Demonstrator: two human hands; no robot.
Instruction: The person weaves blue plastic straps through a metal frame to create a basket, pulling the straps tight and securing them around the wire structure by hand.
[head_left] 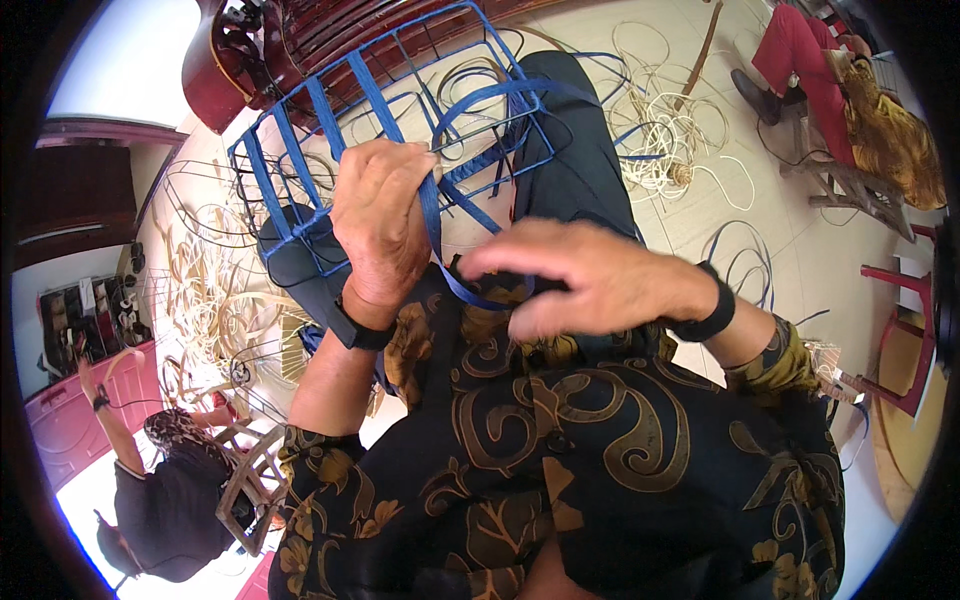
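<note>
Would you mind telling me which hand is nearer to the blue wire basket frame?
Left. The left hand grips the blue wire basket frame with a blue strip; the right hand is blurred, below it.

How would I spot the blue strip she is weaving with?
Find the blue wire basket frame on the person's lap. The left hand clamps a flat blue strip against it. Unlike the pale cane coils on the floor, it loops toward the right hand.

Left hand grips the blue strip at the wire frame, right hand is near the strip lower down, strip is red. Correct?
Not quite: the strip is blue, not red, as the head view shows. The left hand grips it at the wire frame; the right hand is near it lower down.
</note>
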